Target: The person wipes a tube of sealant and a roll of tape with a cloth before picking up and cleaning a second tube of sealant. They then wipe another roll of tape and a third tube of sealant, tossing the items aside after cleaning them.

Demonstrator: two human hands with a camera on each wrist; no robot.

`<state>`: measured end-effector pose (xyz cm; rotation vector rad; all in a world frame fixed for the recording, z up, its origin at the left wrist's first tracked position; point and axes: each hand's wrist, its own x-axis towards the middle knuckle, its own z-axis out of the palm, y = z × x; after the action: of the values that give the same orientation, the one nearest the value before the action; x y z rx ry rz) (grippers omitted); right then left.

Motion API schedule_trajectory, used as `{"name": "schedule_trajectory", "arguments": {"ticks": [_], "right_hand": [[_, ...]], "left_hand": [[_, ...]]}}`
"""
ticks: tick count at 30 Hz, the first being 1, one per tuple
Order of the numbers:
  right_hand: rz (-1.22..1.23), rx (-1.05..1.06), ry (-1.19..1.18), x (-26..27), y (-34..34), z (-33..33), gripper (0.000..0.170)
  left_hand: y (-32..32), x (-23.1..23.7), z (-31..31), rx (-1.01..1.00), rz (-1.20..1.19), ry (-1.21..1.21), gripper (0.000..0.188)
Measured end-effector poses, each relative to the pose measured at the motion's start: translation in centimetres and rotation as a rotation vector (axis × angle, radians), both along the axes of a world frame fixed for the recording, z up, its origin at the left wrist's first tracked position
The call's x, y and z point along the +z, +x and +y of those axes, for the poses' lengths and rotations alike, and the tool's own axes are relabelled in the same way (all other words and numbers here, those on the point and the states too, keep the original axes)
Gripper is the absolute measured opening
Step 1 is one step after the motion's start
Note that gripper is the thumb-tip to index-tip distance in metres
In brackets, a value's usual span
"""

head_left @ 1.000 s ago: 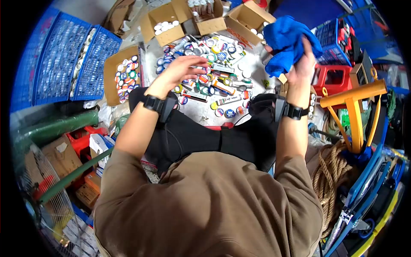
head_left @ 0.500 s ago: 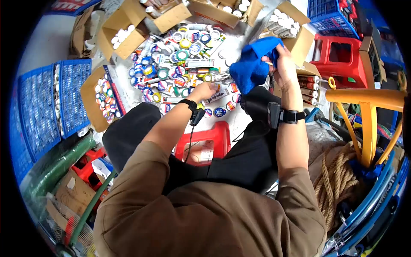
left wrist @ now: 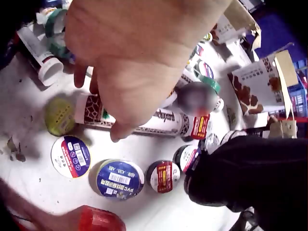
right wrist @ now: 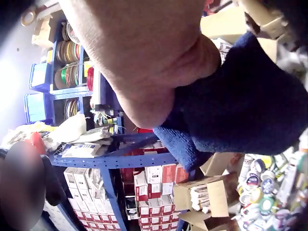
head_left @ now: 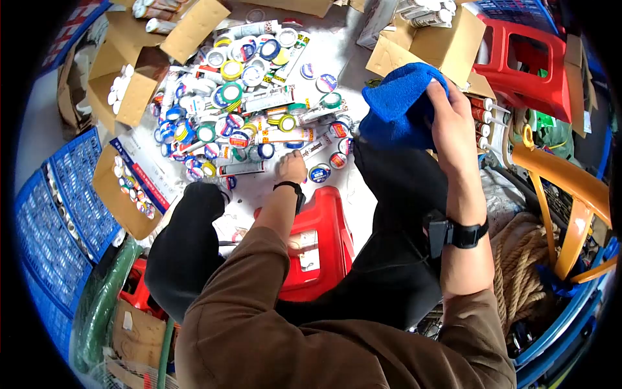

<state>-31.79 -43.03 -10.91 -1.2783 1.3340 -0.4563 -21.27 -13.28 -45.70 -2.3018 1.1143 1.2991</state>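
Note:
My left hand [head_left: 293, 168] is down at the near edge of the pile and grips a printed sealant tube [left wrist: 161, 124] with a giraffe-pattern band. In the left wrist view the thumb lies across the tube's near side, and other fingers show beyond its far side. My right hand [head_left: 452, 123] holds a bunched blue cloth [head_left: 396, 107] in the air, fingers curled into its folds. Rolls of PVC tape [left wrist: 120, 179] lie flat beside the tube, on the near side. The main pile [head_left: 240, 110] mixes tape rolls and more tubes on the pale floor.
Open cardboard boxes [head_left: 447, 42] stand around the pile, some with tubes inside. A red stool [head_left: 317, 272] sits between the person's legs. Another red stool [head_left: 551, 84] is at the right, near a yellow metal frame [head_left: 570, 181] and coiled rope [head_left: 521, 272]. Blue crates [head_left: 81, 188] stand left.
The left hand has come down from above the pile to the tube at its near edge. The right hand, still holding the blue cloth, has been lowered. The head view has shifted.

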Motion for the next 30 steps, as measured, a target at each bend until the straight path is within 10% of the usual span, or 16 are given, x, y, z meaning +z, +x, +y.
{"name": "schedule_trajectory", "arguments": {"ticks": [9, 16, 23, 27, 30], "right_hand": [[0.085, 0.083, -0.106, -0.4, 0.2, 0.3, 0.030], [0.267, 0.167, -0.244, -0.7, -0.4, 0.2, 0.039], [0.134, 0.214, -0.296, 0.7, 0.0, 1.9, 0.036], [-0.400, 0.262, -0.292, 1.3, 1.1, 3.9, 0.036], [-0.918, -0.118, 0.295, 2.9, 2.7, 4.9, 0.039]], "left_hand": [[-0.8, -2.5, 0.5, -0.316, -0.158, -0.059, 0.033], [1.6, 0.9, 2.0, 0.396, 0.805, 0.073, 0.044], [3.5, 21.5, -3.5, 0.783, 1.406, -0.394, 0.048], [3.1, 31.5, -6.7, 0.715, 1.236, -0.798, 0.051], [3.3, 34.6, -7.3, 0.492, 0.916, -0.913, 0.048]]}}
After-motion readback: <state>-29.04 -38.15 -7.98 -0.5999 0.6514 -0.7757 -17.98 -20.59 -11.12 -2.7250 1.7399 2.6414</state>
